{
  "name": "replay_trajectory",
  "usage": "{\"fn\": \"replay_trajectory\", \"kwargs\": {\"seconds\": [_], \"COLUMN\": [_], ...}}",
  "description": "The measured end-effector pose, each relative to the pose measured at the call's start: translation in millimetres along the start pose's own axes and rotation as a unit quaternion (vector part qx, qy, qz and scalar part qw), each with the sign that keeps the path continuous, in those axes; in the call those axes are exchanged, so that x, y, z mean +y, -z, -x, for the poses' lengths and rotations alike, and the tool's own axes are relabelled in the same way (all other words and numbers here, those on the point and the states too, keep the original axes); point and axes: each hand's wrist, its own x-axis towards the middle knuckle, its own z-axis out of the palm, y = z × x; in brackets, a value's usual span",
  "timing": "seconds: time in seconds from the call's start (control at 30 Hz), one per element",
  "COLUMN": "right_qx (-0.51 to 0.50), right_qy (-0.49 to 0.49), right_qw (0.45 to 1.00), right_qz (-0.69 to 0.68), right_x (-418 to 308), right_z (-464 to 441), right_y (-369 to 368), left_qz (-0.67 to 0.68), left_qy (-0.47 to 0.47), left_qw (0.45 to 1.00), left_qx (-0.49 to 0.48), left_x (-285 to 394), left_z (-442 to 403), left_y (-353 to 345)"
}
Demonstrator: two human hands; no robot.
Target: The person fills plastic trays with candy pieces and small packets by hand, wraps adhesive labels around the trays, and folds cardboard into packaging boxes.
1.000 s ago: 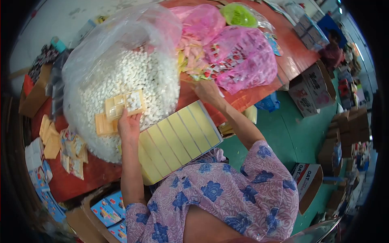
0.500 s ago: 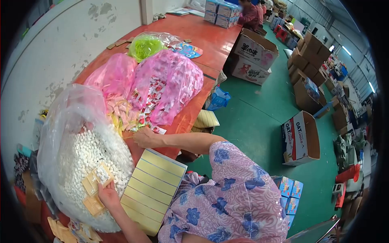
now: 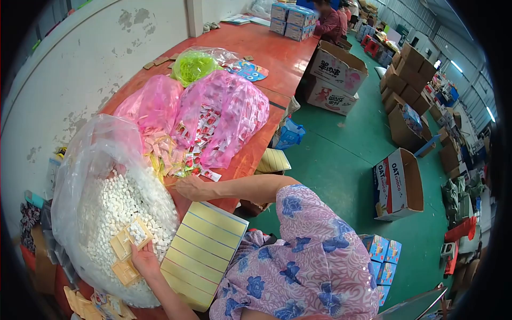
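Note:
My left hand [image 3: 145, 260] grips a beige plastic compartment tray [image 3: 124, 242] by its edge, with small white pieces in its upper right compartment. Another beige tray [image 3: 126, 273] lies just below it, on the white pieces [image 3: 114, 205] that fill a large clear plastic bag [image 3: 72, 176]. My right hand [image 3: 192, 188] is at the table beside thin yellow strands [image 3: 159, 168], its fingers drawn together; what they hold is too small to make out. Right above it lie small red-and-white packets [image 3: 204, 128] spilling from a pink bag [image 3: 242, 104], and pink pieces [image 3: 160, 146].
A yellow lined board [image 3: 205, 250] lies between my arms on my lap side. Green strands [image 3: 194, 68] in a clear bag sit farther back on the red table [image 3: 277, 48]. Cartons [image 3: 338, 74] stand right of the table, and a person [image 3: 329, 24] is at the far end.
The whole view has shifted slightly down and to the right. Both hands stay nearly where they were relative to the bags, the left still gripping the tray.

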Motion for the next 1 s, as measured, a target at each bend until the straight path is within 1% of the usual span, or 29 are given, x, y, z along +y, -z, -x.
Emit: {"fn": "replay_trajectory", "kwargs": {"seconds": [0.03, 0.1, 0.2, 0.3, 0.33, 0.4, 0.5, 0.6, 0.7, 0.8, 0.9, 1.0], "right_qx": [0.066, 0.197, 0.178, 0.106, 0.126, 0.163, 0.107, 0.198, 0.187, 0.14, -0.021, 0.059], "right_qy": [0.034, 0.099, 0.049, 0.053, 0.106, 0.205, 0.254, 0.127, 0.086, 0.029, -0.03, 0.109], "right_qw": [0.997, 0.975, 0.982, 0.993, 0.983, 0.931, 0.947, 0.972, 0.971, 0.989, 0.998, 0.989], "right_qz": [-0.01, -0.034, -0.029, -0.001, 0.086, 0.254, 0.165, 0.007, 0.118, -0.027, -0.046, 0.079], "right_x": [6, 17, 28, 30, 31, 34, 38, 25, 42, 52, 35, 35], "right_z": [1, 5, 3, 1, -2, -6, -13, -7, -10, -21, -18, -5], "right_y": [-7, -20, -33, -34, -30, -24, -15, 0, -25, -34, 4, 5], "left_qz": [0.007, 0.02, 0.006, -0.002, -0.001, -0.003, 0.0, 0.006, 0.001, 0.002, 0.001, 0.003], "left_qy": [0.0, 0.003, 0.001, 0.001, 0.0, -0.002, -0.007, 0.001, 0.001, 0.003, 0.003, -0.001], "left_qw": [1.0, 1.0, 1.0, 1.0, 1.0, 1.0, 1.0, 1.0, 1.0, 1.0, 1.0, 1.0], "left_qx": [-0.001, -0.004, 0.002, -0.006, -0.006, -0.007, -0.012, -0.017, -0.026, -0.015, -0.01, -0.012], "left_x": [0, 2, 2, 2, 1, 2, 2, 4, 4, 3, 3, 3], "left_z": [0, 0, 1, 0, 0, 2, 3, 2, 3, 3, 4, 4], "left_y": [2, 5, 8, 7, 5, 1, 0, 5, 4, 3, 2, 3]}}
